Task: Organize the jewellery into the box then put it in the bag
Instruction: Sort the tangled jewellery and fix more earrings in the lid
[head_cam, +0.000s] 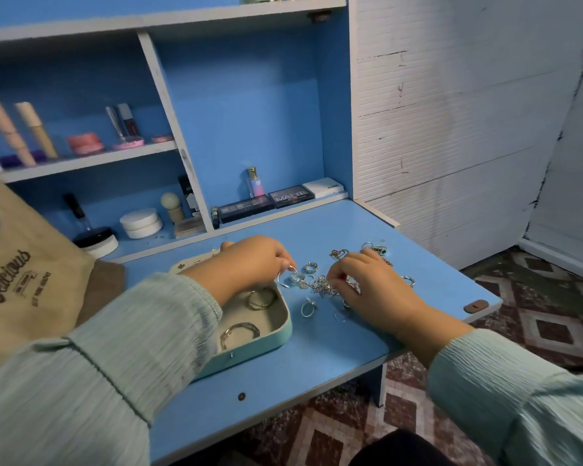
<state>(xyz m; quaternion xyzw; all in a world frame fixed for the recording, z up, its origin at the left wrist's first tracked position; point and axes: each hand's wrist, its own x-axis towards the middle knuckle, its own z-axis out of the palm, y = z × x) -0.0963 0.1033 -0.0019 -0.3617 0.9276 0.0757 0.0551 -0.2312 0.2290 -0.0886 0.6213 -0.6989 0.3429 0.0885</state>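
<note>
Two bangles already in box under left hand, its grip pinching a ring; right hand fingering the tangled pile; bag waits.

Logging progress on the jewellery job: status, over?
Left hand pinches a silver ring beside the open teal box. Right hand fingers the tangled silver jewellery pile. Two bangles boxed; tan bag waits left.

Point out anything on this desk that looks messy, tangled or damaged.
Chains and rings lie in a tangled heap on the desk beside the open box. The wall at right shows cracks and scuffs.
</note>
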